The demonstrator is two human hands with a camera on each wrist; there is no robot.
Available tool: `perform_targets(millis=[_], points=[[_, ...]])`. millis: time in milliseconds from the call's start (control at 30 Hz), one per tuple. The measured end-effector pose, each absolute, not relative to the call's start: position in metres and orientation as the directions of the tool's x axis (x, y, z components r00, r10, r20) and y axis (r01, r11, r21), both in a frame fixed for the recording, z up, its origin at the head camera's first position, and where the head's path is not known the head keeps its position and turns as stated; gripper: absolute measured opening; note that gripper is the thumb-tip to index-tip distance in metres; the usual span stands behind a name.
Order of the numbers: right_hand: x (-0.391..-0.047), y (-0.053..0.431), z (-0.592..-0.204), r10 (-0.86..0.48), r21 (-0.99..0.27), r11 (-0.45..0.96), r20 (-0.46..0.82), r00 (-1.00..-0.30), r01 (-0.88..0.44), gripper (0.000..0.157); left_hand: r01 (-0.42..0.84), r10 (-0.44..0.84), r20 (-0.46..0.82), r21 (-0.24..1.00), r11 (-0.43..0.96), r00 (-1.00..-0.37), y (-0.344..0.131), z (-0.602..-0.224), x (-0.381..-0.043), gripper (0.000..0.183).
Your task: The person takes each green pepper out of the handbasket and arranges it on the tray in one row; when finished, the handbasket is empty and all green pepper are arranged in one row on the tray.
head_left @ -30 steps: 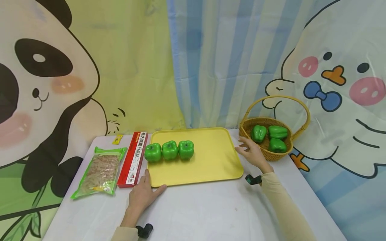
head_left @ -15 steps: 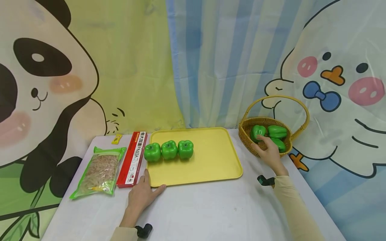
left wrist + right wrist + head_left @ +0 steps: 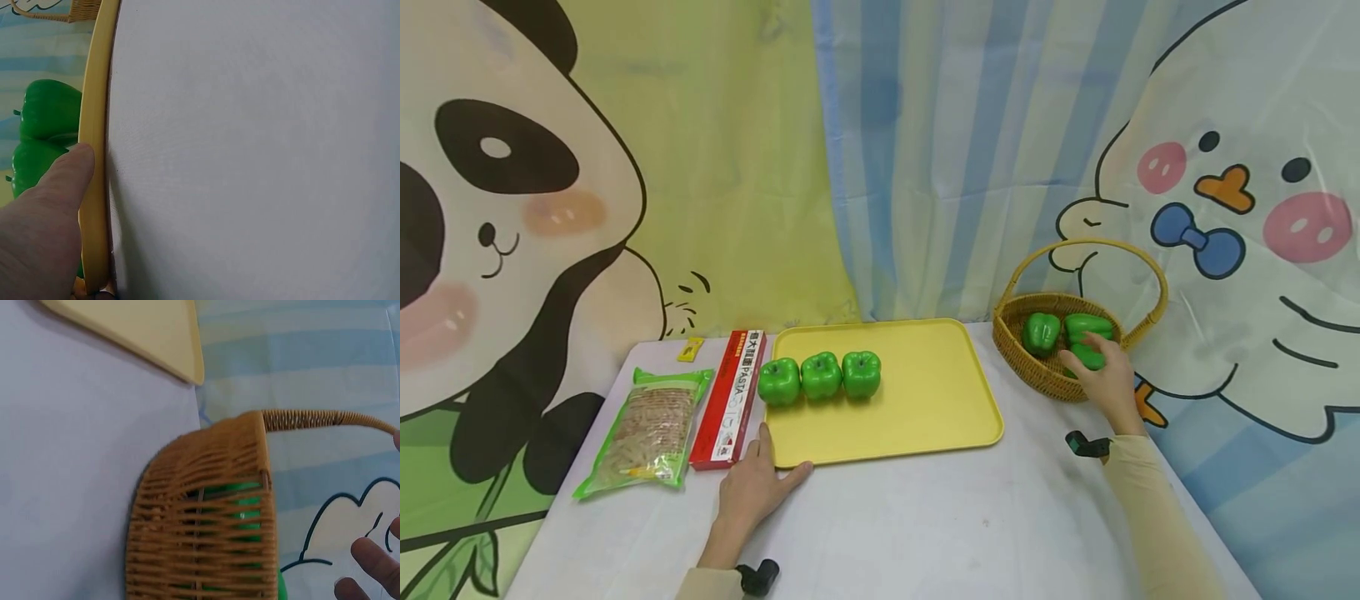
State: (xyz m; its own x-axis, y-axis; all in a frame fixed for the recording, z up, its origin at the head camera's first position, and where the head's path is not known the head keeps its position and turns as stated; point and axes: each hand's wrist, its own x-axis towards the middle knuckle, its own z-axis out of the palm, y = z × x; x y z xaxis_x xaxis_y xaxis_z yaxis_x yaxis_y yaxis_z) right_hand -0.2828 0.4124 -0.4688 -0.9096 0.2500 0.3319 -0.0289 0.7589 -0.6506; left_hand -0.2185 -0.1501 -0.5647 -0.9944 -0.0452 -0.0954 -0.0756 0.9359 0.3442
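Note:
My left hand [image 3: 748, 496] rests at the near left corner of a yellow tray [image 3: 936, 417]; in the left wrist view its straight thumb [image 3: 65, 178] lies against the rim. Three green bell peppers stand in a row on the tray's left side, the middle one [image 3: 822, 375] between two others. At the far right, my right hand [image 3: 1108, 383] hovers over the wicker basket [image 3: 1033, 375], fingers loosely spread near the front bell pepper [image 3: 1086, 357]. It partly covers that pepper. Two more bell peppers, one at left [image 3: 1042, 335] and one behind [image 3: 1087, 324], lie inside.
Left of the tray lie a red pasta box [image 3: 727, 400], a green-edged noodle bag [image 3: 651, 425] and a small yellow packet [image 3: 691, 348]. The basket's tall handle [image 3: 1090, 242] arches over its opening. A printed curtain [image 3: 917, 167] hangs behind the white table [image 3: 910, 525].
My right hand has moved right, from beside the tray's right edge, past the basket's left pepper, to above the front pepper. My left hand stays at the tray corner.

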Motion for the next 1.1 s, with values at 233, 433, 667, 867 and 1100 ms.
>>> perform_targets(millis=[233, 433, 667, 867, 1100], points=[[-0.283, 0.432, -0.479, 0.308, -0.639, 0.769, 0.373, -0.876, -0.001, 0.072, -0.078, -0.045, -0.101, 0.341, 0.937, -0.994, -0.151, -0.565, -0.218, 0.121], [-0.287, 0.445, -0.488, 0.355, -0.613, 0.787, 0.359, -0.863, 0.070, 0.079, -0.081, -0.047, -0.105, 0.344, 0.935, -0.993, -0.150, -0.565, -0.217, 0.122], [-0.290, 0.454, -0.491, 0.389, -0.578, 0.800, 0.298, -0.872, 0.160, 0.086, -0.067, -0.042, -0.081, 0.342, 0.937, -0.996, -0.150, -0.563, -0.217, 0.120], [-0.291, 0.457, -0.493, 0.396, -0.574, 0.798, 0.267, -0.879, 0.185, 0.088, -0.071, -0.046, -0.082, 0.345, 0.936, -0.996, -0.149, -0.564, -0.219, 0.121], [-0.296, 0.459, -0.495, 0.400, -0.576, 0.792, 0.240, -0.884, 0.202, 0.086, -0.080, -0.050, -0.094, 0.345, 0.935, -0.994, -0.148, -0.563, -0.219, 0.120]])
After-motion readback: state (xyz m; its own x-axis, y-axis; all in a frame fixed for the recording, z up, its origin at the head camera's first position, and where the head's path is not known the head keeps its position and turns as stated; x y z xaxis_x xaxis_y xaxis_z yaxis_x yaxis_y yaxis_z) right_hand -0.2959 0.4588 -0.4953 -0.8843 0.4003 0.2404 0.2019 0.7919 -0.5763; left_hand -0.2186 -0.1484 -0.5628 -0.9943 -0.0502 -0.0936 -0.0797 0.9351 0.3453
